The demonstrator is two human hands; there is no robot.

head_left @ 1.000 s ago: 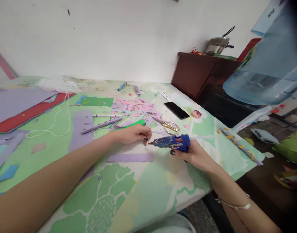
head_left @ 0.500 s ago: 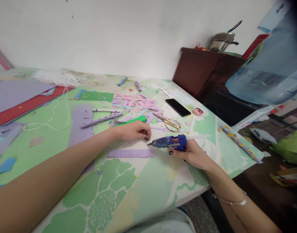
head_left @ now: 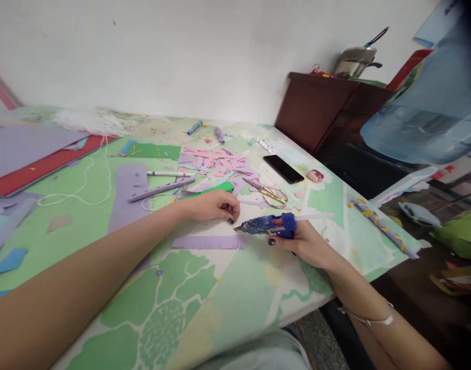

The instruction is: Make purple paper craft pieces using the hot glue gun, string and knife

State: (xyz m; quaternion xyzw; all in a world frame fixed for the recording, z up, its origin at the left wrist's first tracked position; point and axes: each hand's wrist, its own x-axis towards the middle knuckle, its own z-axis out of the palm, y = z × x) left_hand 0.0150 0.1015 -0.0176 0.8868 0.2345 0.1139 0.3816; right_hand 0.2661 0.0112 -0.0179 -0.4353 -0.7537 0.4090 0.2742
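Note:
My right hand [head_left: 310, 244] is wrapped round a blue glue gun [head_left: 268, 224], with a small red light showing and a clear stick out of its back. The nozzle points left, at the fingertips of my left hand [head_left: 220, 206]. Those fingers are curled in a pinch; what they hold is too small to make out. Just below lies a fringed purple paper strip [head_left: 208, 242], flat on the table. A green roll [head_left: 208, 191] lies behind my left hand, and gold-handled scissors [head_left: 271, 195] lie beyond the glue gun.
Pink paper scraps [head_left: 212, 162], a black phone [head_left: 283, 169] and a purple rolled stick [head_left: 162, 189] lie on the table [head_left: 239, 303]. White string [head_left: 92, 123] is heaped at back left. A yellow-wrapped roll [head_left: 383, 227] lies near the right edge; a water bottle [head_left: 420, 128] stands beyond.
The view has shifted very slightly. Both hands and the glue gun keep nearly the same places, with the nozzle still by my left fingertips.

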